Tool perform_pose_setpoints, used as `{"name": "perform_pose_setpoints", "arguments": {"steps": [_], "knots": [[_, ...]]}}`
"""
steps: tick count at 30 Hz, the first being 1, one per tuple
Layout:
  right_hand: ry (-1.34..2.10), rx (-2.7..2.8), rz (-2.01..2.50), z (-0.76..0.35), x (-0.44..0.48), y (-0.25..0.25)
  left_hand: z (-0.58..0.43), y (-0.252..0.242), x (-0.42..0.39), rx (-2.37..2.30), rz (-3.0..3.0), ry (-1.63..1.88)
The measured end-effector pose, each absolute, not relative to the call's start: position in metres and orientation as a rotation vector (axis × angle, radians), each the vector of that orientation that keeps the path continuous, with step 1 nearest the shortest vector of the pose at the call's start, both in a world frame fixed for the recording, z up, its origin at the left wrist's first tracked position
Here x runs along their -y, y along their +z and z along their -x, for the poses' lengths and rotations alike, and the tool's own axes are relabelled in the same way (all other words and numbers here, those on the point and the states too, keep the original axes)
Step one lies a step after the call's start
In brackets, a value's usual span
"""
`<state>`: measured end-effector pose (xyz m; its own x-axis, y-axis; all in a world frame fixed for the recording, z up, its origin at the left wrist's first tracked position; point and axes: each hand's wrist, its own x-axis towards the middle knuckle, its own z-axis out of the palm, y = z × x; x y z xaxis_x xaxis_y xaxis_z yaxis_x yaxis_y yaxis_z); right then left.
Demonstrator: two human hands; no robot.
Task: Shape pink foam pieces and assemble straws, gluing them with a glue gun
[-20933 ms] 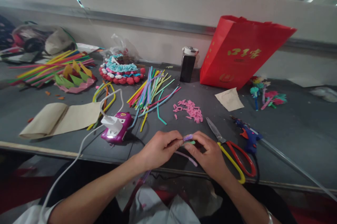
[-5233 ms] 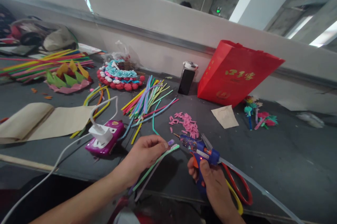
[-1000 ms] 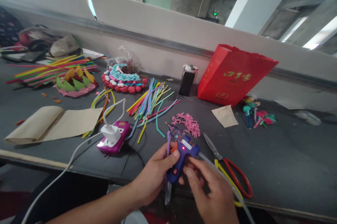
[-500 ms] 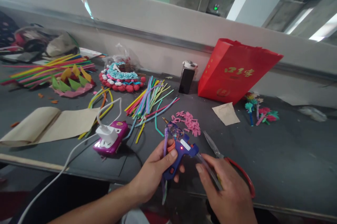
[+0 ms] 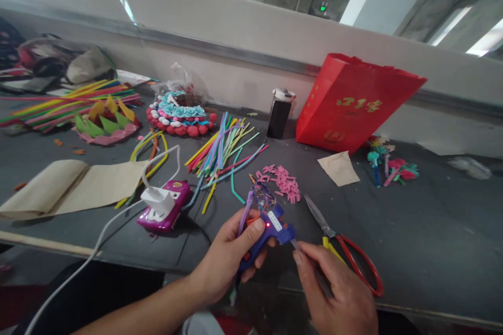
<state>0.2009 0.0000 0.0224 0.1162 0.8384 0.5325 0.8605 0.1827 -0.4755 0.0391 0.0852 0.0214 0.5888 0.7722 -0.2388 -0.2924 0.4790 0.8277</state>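
Observation:
A blue glue gun (image 5: 274,218) with a lit red light is held in my left hand (image 5: 231,251), its tip pointing up and away. Between the same hand's fingers is a purple strip (image 5: 245,213). My right hand (image 5: 334,282) pinches a clear glue stick (image 5: 295,245) at the rear of the gun. Red-handled scissors (image 5: 334,234) lie beside my right hand, with a yellow piece (image 5: 333,249) near their handle. Beyond the gun's tip sits a pile of small pink pieces (image 5: 285,182).
Colourful strips (image 5: 223,149) lie mid-table. A purple power socket (image 5: 167,208) with a white plug, a paper roll (image 5: 58,185) and a petalled crown (image 5: 106,124) are leftward. Behind stand a bottle (image 5: 280,114) and red bag (image 5: 353,107); small flowers (image 5: 396,170) lie right.
The glue stick now shows less length behind the gun, and my right hand has come slightly closer to it. The gun has tilted a little, and more of the scissors and yellow piece shows.

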Motion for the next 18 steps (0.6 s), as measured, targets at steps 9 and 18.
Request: {"name": "perform_pose_setpoints", "arguments": {"steps": [9,18], "knots": [[0.001,1.590,1.645,-0.194,0.001,0.020,-0.041,0.018,-0.083,-0.675,-0.836,0.741],[0.031,1.542,1.760,-0.188,0.006,0.022,-0.044,0.016,-0.076,-0.666,-0.758,0.800]]}}
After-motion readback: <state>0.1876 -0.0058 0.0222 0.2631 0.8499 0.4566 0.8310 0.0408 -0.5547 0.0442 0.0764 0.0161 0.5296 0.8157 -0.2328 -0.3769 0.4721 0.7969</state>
